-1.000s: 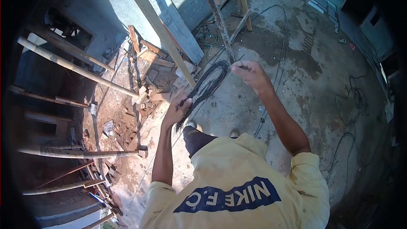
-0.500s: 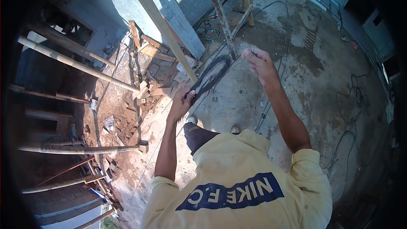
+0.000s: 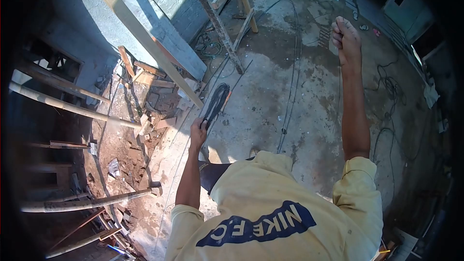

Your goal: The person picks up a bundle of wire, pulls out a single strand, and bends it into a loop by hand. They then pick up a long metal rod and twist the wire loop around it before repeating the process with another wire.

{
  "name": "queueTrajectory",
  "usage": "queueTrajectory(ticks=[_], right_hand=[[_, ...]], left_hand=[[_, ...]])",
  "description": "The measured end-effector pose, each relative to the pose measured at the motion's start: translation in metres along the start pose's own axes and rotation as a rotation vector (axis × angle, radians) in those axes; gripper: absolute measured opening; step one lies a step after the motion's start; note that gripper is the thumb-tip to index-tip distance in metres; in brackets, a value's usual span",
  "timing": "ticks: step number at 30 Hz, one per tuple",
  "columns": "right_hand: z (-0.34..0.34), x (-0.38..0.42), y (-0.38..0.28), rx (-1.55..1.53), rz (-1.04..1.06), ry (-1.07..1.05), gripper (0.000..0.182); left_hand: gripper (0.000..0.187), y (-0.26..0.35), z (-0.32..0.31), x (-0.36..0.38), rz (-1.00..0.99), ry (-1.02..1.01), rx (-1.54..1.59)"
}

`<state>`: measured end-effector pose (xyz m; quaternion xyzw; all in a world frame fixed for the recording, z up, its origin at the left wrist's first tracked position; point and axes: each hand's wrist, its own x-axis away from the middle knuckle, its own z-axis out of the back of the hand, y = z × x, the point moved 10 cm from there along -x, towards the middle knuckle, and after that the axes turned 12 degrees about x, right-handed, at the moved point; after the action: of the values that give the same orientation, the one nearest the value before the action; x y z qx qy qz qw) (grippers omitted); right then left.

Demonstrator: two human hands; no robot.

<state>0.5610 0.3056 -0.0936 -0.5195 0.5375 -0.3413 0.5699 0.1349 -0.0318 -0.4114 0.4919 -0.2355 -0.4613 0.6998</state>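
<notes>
A looped bundle of thin dark wire [image 3: 218, 100] extends forward from my left hand [image 3: 198, 131], whose fingers are wrapped round its near end. Out to the right, my right hand [image 3: 346, 38] is raised with the fingers pinched together. A thin dark wire strand [image 3: 340, 84] hangs down from it beside the forearm. The fingertips hide where that strand is gripped. Both hands are well apart, over the concrete floor [image 3: 256, 125].
A slanted wooden post [image 3: 145, 38] and a thinner pole [image 3: 217, 24] stand ahead of my left hand. Long cables [image 3: 296, 43] lie along the floor, with tangled cable [image 3: 391, 87] at the right. Broken wood and rubble [image 3: 154, 82] lie left, near bamboo poles [image 3: 72, 102].
My right hand has swung up and right, away from the bundle, with the strand hanging from it. My left hand still grips the bundle, and the view has shifted to the right.
</notes>
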Motion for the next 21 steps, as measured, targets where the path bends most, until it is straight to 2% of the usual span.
queueTrajectory(ticks=[5,6,7,9,13,15,16,17,18,19,20,21], right_hand=[[-0.006,0.007,0.022,0.063,-0.055,0.003,0.014],[-0.012,0.008,0.03,0.072,-0.074,-0.019,0.014],[-0.017,0.011,0.037,0.079,-0.07,-0.022,0.014],[-0.037,0.017,0.051,0.098,-0.07,-0.106,0.013],[-0.089,0.044,0.082,0.134,-0.097,-0.271,0.013],[-0.128,0.07,0.1,0.259,-0.09,-0.474,0.017],[-0.141,0.083,0.107,0.257,-0.095,-0.502,0.017],[-0.159,0.101,0.11,0.316,-0.041,-0.57,0.019],[-0.172,0.117,0.114,0.371,0.019,-0.634,0.02],[-0.177,0.128,0.122,0.362,0.025,-0.656,0.02],[-0.177,0.138,0.134,0.547,0.064,-0.674,0.02],[-0.175,0.147,0.146,0.732,0.106,-0.683,0.02]], left_hand=[[0.025,-0.034,-0.046,-0.011,-0.095,0.004,-0.143],[0.028,-0.054,-0.055,-0.015,-0.052,-0.003,-0.256],[0.028,-0.048,-0.064,-0.017,-0.053,0.001,-0.249],[0.031,0.001,-0.071,-0.023,-0.161,0.275,-0.351],[0.054,0.1,-0.14,-0.061,0.338,-0.171,0.638],[0.065,0.16,-0.155,-0.06,0.503,-0.313,0.869],[0.069,0.167,-0.169,-0.066,0.585,-0.357,1.082],[0.074,0.175,-0.176,-0.068,0.657,-0.398,1.295],[0.074,0.176,-0.171,-0.072,0.653,-0.369,1.299],[0.076,0.185,-0.163,-0.077,0.664,-0.316,1.496],[0.079,0.188,-0.155,-0.081,0.668,-0.26,1.695],[0.079,0.184,-0.148,-0.081,0.659,-0.24,1.696]])
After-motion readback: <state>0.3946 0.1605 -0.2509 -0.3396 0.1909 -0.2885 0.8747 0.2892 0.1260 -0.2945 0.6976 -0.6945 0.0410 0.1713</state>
